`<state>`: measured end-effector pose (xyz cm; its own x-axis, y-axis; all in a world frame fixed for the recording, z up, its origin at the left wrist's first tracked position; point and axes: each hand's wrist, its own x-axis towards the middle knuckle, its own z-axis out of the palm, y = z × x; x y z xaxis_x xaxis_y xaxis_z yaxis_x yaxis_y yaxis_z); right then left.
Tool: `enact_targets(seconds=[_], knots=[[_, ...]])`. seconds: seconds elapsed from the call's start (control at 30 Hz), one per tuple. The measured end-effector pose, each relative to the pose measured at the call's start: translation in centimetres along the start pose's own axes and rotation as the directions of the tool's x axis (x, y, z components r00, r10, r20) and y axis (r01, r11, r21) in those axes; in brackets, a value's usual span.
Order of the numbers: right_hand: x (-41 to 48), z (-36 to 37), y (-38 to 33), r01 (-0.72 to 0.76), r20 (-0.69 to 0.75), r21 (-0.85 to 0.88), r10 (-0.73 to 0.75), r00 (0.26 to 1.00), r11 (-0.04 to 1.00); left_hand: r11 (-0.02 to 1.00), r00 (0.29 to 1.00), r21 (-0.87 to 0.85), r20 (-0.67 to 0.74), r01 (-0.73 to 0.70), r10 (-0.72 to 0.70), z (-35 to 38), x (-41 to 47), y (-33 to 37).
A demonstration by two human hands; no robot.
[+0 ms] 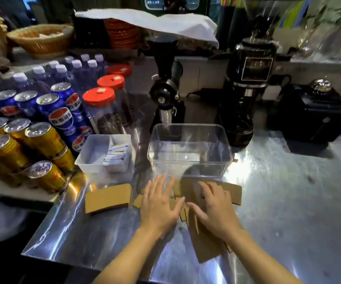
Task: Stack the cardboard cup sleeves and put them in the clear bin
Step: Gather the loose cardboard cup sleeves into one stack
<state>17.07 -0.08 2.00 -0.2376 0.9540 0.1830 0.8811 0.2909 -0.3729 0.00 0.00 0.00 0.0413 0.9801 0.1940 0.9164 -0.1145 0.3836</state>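
Note:
Several flat brown cardboard cup sleeves lie scattered on the shiny metal counter [268,201] in front of the clear bin [190,154], which stands empty. One sleeve [107,198] lies apart to the left. My left hand [159,203] rests flat, fingers spread, on sleeves near the middle. My right hand [212,210] presses down on a loose pile of sleeves [206,247], with another sleeve [232,191] under its fingertips. Neither hand grips anything. Parts of the pile are hidden under both hands.
A white divided tray [104,154] with sachets sits left of the bin. Stacked drink cans [42,140], water bottles and red-lidded jars [104,111] fill the left. Two black coffee grinders [245,89] and a black box [313,113] stand behind.

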Motion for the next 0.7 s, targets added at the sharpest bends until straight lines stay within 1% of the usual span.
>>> enact_targets(seconds=[0.03,0.07,0.13,0.2,0.33,0.43,0.5,0.57,0.7], knots=[[-0.2,0.4,0.3,-0.044,0.061,-0.030,0.046,0.997,0.999,1.000,0.999,0.016,0.040,0.007,-0.008,0.3,-0.4,-0.1],[-0.3,0.4,0.4,-0.090,0.130,-0.048,0.096,0.987,0.995,0.999,0.999,0.040,0.048,-0.003,0.001,0.7,-0.6,-0.2],[-0.6,0.6,0.8,-0.156,0.262,-0.087,0.174,0.949,0.984,0.998,0.997,0.064,0.073,0.013,-0.017,1.4,-1.3,-0.7],[-0.6,0.7,1.0,-0.151,0.344,-0.099,0.176,0.922,0.984,0.998,0.997,0.069,0.078,0.007,-0.012,1.8,-1.7,-1.0],[0.1,0.6,1.5,-0.153,0.456,-0.040,0.155,0.877,0.987,0.996,0.998,0.090,0.060,-0.016,0.011,2.3,-2.0,-1.5],[0.5,0.7,1.7,-0.150,0.481,-0.066,0.164,0.861,0.986,0.995,0.999,0.093,0.048,-0.022,0.017,2.6,-2.0,-1.6],[0.6,0.8,1.8,-0.162,0.477,-0.047,0.165,0.863,0.986,0.994,0.998,0.104,0.054,-0.029,0.024,2.6,-2.0,-1.6],[0.5,0.8,1.9,-0.197,0.466,0.045,0.154,0.871,0.979,0.994,0.998,0.103,0.065,-0.026,0.020,2.6,-2.1,-1.6],[1.0,-0.2,2.2,-0.278,0.447,0.261,0.140,0.884,0.924,0.997,0.996,0.077,0.090,-0.015,0.008,2.4,-2.1,-1.7]])
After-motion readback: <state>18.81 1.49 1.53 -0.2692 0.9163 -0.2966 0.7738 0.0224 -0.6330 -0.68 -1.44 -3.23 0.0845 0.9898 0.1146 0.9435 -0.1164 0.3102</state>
